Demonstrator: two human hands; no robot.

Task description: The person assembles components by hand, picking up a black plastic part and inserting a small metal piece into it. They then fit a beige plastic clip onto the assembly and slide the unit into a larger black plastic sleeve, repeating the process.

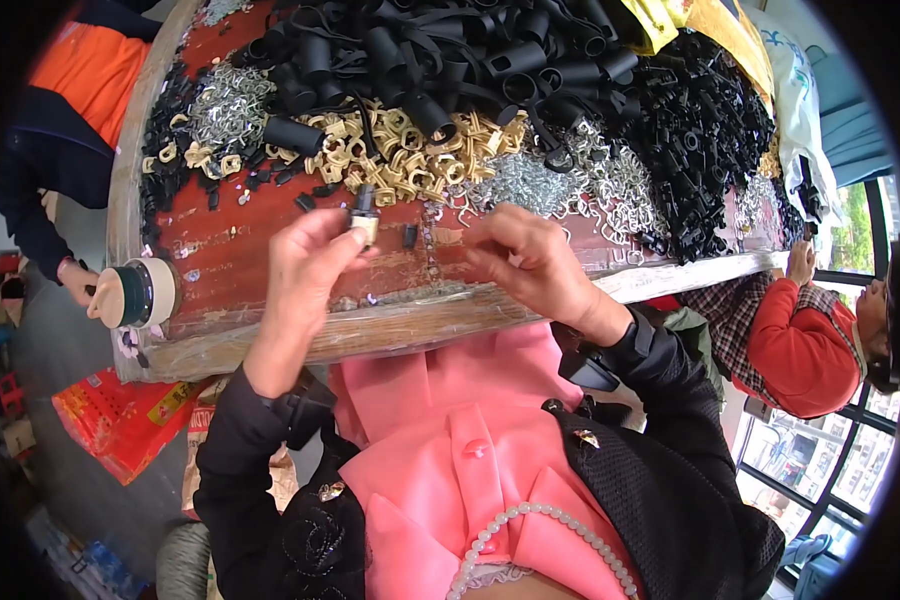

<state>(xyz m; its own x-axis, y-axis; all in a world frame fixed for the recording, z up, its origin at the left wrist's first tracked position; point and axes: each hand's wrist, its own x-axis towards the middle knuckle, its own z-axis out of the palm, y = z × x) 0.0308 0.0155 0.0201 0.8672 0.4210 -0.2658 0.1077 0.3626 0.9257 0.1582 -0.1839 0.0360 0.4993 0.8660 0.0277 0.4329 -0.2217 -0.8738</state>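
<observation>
Over the table's near edge: both hands work above a worn red wooden table point(230, 270).
Left hand point(305, 270): fingers closed, pinching a small black-and-beige clip part point(364, 215) at its fingertips.
Right hand point(530, 262): fingers curled together; whether it holds anything cannot be told.
Beyond the hands: beige plastic buckles point(410, 160), black tubes point(420, 60), silver metal hooks point(570, 180).
Left of the left hand: a beige-lidded flask point(135, 293) lying on its side.
Right of the right hand: another person's red sleeve point(800, 350).

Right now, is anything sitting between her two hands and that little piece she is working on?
Nothing visible. The left hand already pinches the small black and beige piece in its fingertips, and the right hand hovers beside it over bare red tabletop.
</observation>
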